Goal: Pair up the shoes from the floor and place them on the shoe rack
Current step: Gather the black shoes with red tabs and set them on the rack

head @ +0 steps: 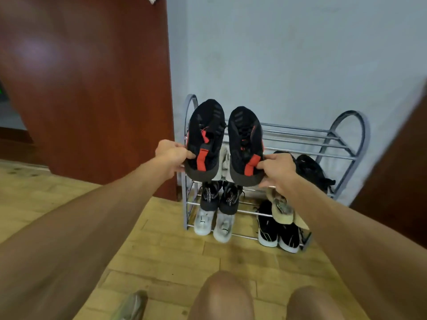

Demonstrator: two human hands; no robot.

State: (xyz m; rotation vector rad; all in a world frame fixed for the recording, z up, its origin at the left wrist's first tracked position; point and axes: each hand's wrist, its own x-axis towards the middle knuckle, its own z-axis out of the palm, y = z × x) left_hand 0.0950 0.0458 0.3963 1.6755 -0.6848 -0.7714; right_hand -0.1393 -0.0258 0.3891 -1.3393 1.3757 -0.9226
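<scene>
Door (87, 88) of red-brown wood fills the left side, standing beside a pale blue wall (288, 54). Left hand (172, 155), arm outstretched, grips the heel of the left black-and-red sneaker (206, 137), thumb on the red heel tab and fingers under the sole. Right black-and-red sneaker (246, 144) lies just beside it, toes pointing to the wall, its heel pinched by the right hand (278, 172) in the same manner. Both sneakers are held at the left end of the top tier of the grey metal shoe rack (342, 144); whether their soles rest on the bars cannot be told. Behind the gap between them a pale shoe (224, 158) shows on the tier below. Lower still, a black pair (219, 197) with white lettering stands above a white pair (213, 224) on the bottom tier. To the right, black shoes (310, 169) lie on the middle tier beyond the right hand; a beige shoe (280, 209) hangs below the wrist, over a black pair with white soles (278, 234) on the bottom tier. Wooden floor (166, 257) carries the rack. One greyish shoe (132, 306), blurred, lies on the floor near the lower edge, left of the person's two knees (221, 296).
</scene>
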